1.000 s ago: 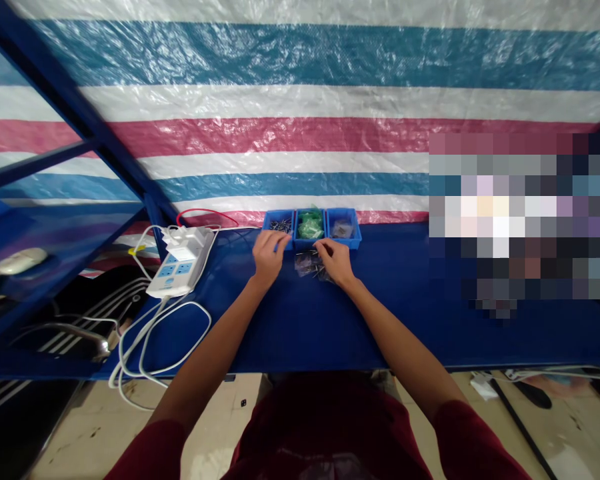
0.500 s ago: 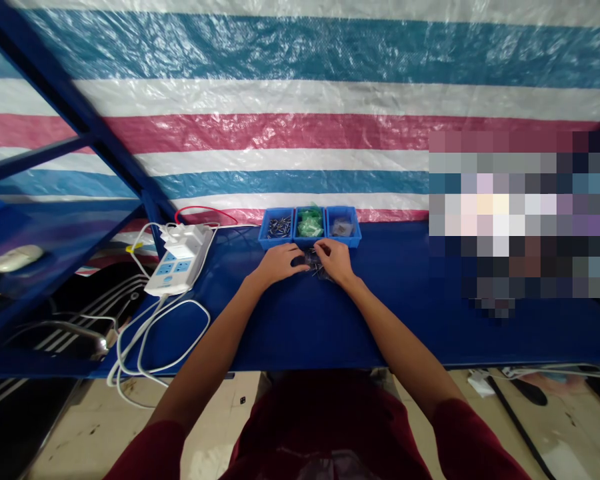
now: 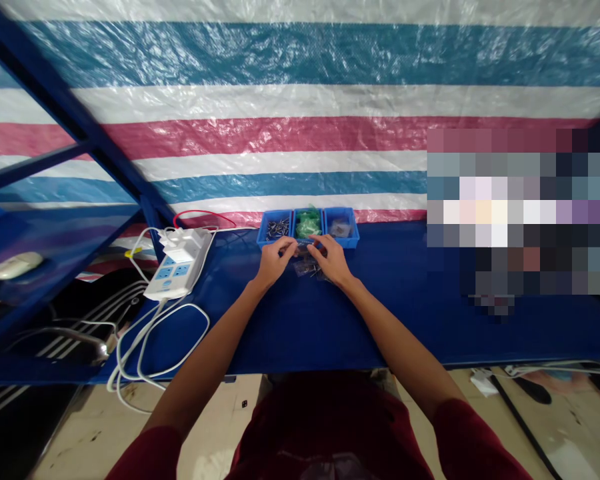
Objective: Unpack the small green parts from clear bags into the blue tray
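Note:
Thumb and forefinger of my left hand are pinched together, just in front of the blue bins. My right hand is closed in a similar pinch opposite it. Between the fingertips stretches a small clear plastic bag, whose outline is hard to make out. Under the hands, more clear bags with dark screws lie on the blue table. The left bin contains loose screws, the middle bin green plastic packets, and the right bin small clear bags.
A white power strip with plugged-in adapters lies left on the table, its white cable looped in front. A blue metal frame rises at left. Striped sheeting hangs behind. The right side is pixelated.
My left hand has gone from loosely spread fingers to a pinch. My right hand has shifted slightly, and a clear bag now shows between both hands, above the screws.

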A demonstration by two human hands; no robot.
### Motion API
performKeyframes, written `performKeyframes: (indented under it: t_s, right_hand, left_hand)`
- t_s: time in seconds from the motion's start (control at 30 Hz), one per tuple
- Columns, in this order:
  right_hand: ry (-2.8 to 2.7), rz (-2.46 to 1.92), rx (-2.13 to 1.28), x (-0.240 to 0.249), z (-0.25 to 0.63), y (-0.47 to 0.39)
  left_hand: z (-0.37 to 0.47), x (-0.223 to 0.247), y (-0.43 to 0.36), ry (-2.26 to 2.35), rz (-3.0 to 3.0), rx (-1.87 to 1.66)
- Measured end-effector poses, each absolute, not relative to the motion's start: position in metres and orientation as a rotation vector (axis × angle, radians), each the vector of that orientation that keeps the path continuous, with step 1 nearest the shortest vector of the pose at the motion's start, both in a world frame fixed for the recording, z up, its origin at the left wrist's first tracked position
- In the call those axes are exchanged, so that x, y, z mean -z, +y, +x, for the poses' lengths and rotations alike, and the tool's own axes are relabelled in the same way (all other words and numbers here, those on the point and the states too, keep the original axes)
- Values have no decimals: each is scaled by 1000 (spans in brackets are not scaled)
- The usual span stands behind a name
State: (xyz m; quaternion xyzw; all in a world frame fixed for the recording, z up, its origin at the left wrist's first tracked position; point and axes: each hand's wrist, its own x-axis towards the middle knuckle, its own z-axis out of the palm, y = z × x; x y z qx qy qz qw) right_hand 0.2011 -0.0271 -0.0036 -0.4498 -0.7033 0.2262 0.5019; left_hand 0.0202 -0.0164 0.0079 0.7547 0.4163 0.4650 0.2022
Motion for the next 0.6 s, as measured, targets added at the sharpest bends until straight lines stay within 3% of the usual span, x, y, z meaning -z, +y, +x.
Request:
performKeyframes:
  t_s: [0.3, 0.6]
  right_hand:
    - [-1555, -1061, -771, 7, 197, -27]
    - [-1624, -928, -667, 1, 201, -31]
  left_hand:
    - [29, -6, -18, 994, 1688, -1251]
    - [28, -9, -13, 950, 1608, -1316]
